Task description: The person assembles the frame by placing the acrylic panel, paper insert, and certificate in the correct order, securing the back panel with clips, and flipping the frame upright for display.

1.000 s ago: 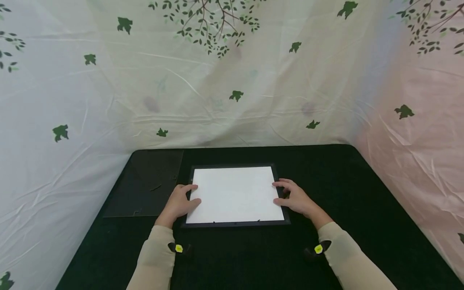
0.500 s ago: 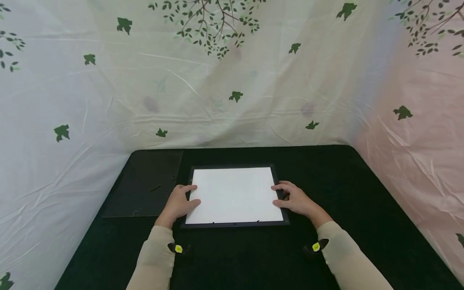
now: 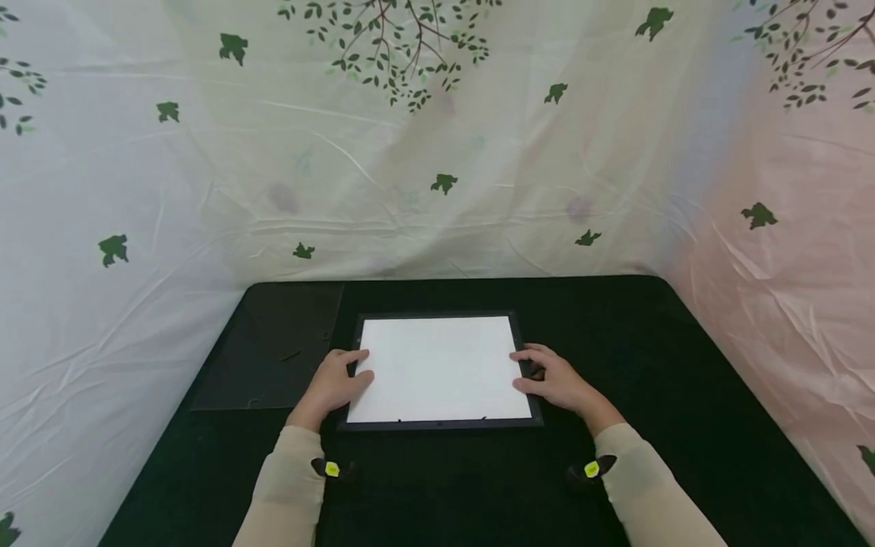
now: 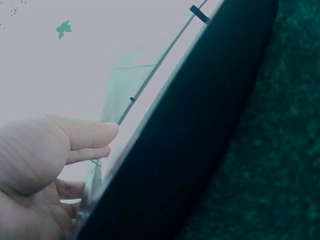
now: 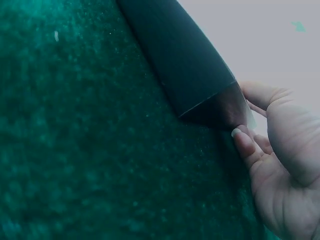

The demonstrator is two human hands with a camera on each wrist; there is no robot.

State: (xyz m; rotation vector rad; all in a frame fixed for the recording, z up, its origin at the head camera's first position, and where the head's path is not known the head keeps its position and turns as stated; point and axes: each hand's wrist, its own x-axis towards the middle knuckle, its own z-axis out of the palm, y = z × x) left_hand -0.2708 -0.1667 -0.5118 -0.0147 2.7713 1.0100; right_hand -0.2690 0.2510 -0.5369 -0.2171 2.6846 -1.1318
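Note:
A black picture frame (image 3: 437,426) lies on the dark green table, with a white sheet (image 3: 440,372) filling its inside. Small black tabs (image 4: 199,14) stick up along the frame's inner edge. My left hand (image 3: 335,384) grips the left side, its thumb and index finger over the sheet's edge and other fingers curled by the frame. On the right side my right hand (image 3: 563,380) does the same; in the right wrist view its fingers (image 5: 244,145) bend against the frame's side near a corner. The fingers' undersides are partly hidden.
To the left of the frame lies a dark flat panel (image 3: 273,327) with small fittings on it, near the table's left edge. Green cloth (image 3: 478,494) covers the table. A leaf-printed curtain (image 3: 383,190) hangs behind and along both sides.
My right hand has slid a little toward me along the frame's right side. The frame and both hands sit very slightly further left, partly from a small camera shift.

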